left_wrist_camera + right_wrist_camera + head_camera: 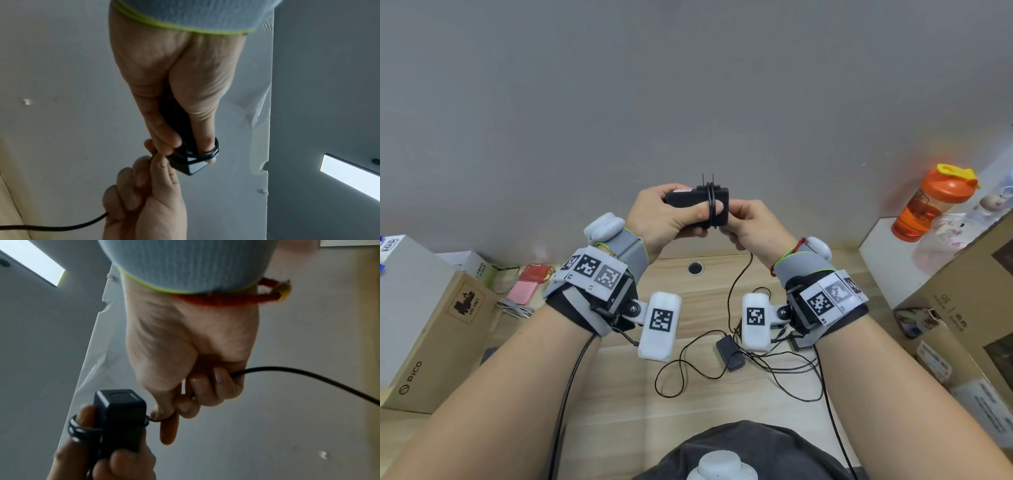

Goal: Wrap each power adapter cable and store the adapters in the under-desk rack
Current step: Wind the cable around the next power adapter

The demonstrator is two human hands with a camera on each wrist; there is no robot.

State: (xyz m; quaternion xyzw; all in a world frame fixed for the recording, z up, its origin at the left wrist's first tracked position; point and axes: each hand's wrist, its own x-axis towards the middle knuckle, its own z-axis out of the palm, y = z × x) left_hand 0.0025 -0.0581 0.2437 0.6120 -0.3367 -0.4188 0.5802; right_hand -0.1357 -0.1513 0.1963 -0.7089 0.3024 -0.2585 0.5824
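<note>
While the left hand (667,216) clamps the black adapter (702,205) above the bench (619,377), thumb trapped under the wound loops, the right hand (753,226) pinches the cable (736,291) just beside it. Tighter turns could bind that thumb; pulling it free may slacken the coil, and the trailing cable might snag the second adapter (730,353).

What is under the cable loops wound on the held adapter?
The cable loops cross the black adapter and the left hand thumb tip, trapped beneath them. The adapter's palm-side end is hidden.
</note>
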